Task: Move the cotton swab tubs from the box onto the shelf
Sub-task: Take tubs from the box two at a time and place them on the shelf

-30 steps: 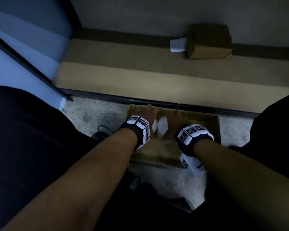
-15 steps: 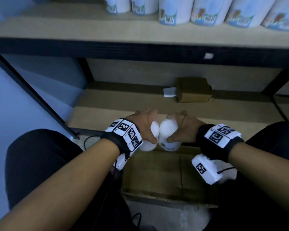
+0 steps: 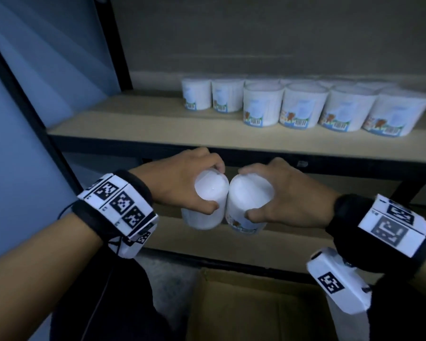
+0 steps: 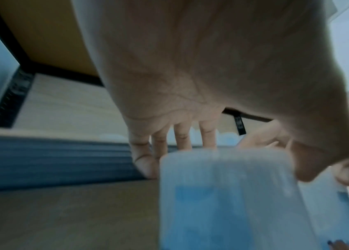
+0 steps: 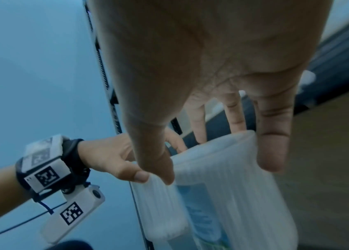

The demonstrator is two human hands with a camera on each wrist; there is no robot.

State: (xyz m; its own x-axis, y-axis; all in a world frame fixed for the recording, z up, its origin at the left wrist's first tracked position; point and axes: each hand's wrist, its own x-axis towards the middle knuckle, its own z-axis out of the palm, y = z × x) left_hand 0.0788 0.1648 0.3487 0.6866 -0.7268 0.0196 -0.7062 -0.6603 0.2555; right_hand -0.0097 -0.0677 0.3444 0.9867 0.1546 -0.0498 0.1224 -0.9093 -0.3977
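Each hand holds one white cotton swab tub from above, by its lid. My left hand (image 3: 182, 178) grips the left tub (image 3: 205, 205) and my right hand (image 3: 288, 193) grips the right tub (image 3: 247, 205). The two tubs touch side by side, in the air below the front edge of the wooden shelf (image 3: 138, 121). Several more tubs (image 3: 303, 107) stand in rows on the right half of that shelf. The open cardboard box (image 3: 244, 306) lies below my hands. The left wrist view shows the left tub (image 4: 229, 199) under my palm; the right wrist view shows both tubs (image 5: 233, 186).
A black upright post (image 3: 113, 43) of the rack stands at the shelf's back left, and a blue wall (image 3: 22, 119) runs along the left. A lower shelf (image 3: 293, 247) lies behind the tubs. My dark trousers (image 3: 108, 303) are beside the box.
Both hands have lifted out of the box, each with a tub, and risen to just under the upper shelf. The head view has tilted up from the floor to the shelf.
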